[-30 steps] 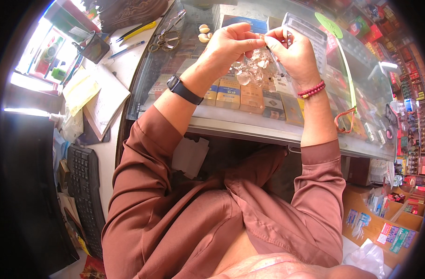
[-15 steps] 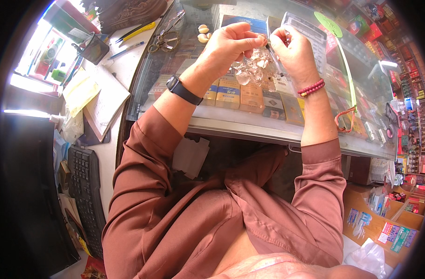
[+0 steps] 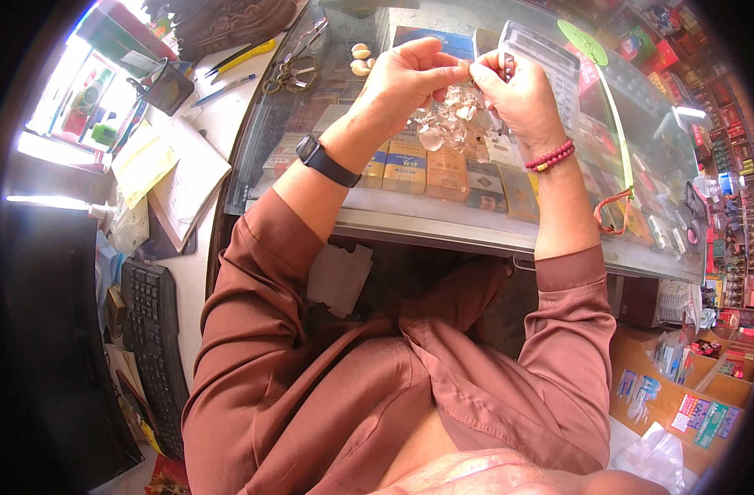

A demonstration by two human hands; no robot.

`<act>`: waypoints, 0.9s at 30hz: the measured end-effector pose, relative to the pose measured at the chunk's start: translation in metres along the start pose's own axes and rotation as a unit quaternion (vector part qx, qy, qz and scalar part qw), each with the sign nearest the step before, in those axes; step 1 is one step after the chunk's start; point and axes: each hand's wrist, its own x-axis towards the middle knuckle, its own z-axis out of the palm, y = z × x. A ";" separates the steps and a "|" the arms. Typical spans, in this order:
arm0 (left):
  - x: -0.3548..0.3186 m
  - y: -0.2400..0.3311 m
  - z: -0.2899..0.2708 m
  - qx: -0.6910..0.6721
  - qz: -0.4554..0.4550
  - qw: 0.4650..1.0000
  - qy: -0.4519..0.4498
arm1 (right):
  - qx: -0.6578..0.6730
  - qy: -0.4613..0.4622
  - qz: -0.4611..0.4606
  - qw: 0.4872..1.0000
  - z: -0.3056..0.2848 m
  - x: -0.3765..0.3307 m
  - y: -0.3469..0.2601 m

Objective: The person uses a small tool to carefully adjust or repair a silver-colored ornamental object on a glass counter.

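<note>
My left hand (image 3: 403, 84), with a black watch on its wrist, is closed in a pinch over the glass counter. Between its thumb and fingers is a small garlic clove (image 3: 466, 69), mostly hidden. My right hand (image 3: 521, 92), with a dark red bead bracelet at the wrist, meets it there, thumb and forefinger pinched together. A small dark banded thing (image 3: 507, 68) shows by the right fingers; its kind is unclear. Below the fingertips lies a heap of papery garlic skins (image 3: 447, 128). Several peeled garlic cloves (image 3: 361, 59) sit beyond my left hand.
Small packets (image 3: 406, 169) fill the glass counter (image 3: 352, 206). A calculator (image 3: 550, 66) and a green fly swatter (image 3: 587, 49) lie to the right. Scissors (image 3: 294, 74) lie left. On the side desk are a yellow cutter (image 3: 249, 56), papers (image 3: 187, 173) and a keyboard (image 3: 150, 330).
My right hand has shifted slightly left, and its fingertips now meet the left hand's at the clove. The left hand has barely moved.
</note>
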 end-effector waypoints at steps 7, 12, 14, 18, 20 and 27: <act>0.001 -0.001 -0.002 -0.035 -0.005 0.999 -0.008 | -0.015 0.017 -0.012 1.000 0.000 0.000 0.004; 0.001 -0.001 -0.003 -0.056 -0.004 0.998 -0.003 | -0.025 0.006 -0.001 1.000 -0.001 0.000 0.001; 0.002 -0.002 -0.004 -0.059 -0.004 0.998 -0.004 | -0.034 0.005 -0.004 0.999 -0.001 0.000 0.001; -0.001 0.002 0.001 0.014 0.006 1.000 0.018 | -0.009 0.016 -0.004 1.000 0.003 -0.002 -0.006; -0.001 0.003 0.004 0.105 0.037 0.993 0.023 | -0.003 0.012 -0.004 1.000 0.003 -0.004 -0.009; 0.000 -0.003 0.007 0.236 0.106 0.966 0.008 | -0.001 -0.007 -0.011 1.000 0.003 -0.002 -0.002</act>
